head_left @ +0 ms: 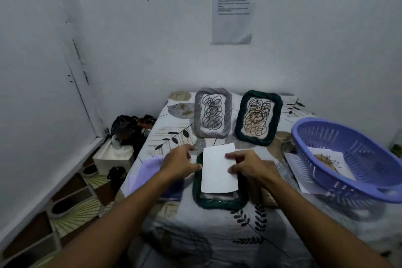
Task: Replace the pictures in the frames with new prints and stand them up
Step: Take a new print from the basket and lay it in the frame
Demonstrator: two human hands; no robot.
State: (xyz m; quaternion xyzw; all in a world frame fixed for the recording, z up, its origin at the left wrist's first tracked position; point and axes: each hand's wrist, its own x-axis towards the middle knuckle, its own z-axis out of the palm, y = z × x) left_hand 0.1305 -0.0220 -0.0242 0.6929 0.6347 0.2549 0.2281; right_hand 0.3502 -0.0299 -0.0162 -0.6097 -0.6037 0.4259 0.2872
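Your right hand (250,166) pinches white print (218,168) over flat green frame (217,201); left hand (180,164) spread, touching print edge. Two frames (213,113) upright at bed's (217,235) far edge.

Pale walls (130,39), taped notice (232,7), patterned floor (71,213), leaf-print tablecloth (250,224)

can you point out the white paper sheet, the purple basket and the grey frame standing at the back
white paper sheet (217,169), head view, bare middle of the sheet
purple basket (339,137), head view, slotted near wall below the rim
grey frame (227,113), head view, its right-hand border
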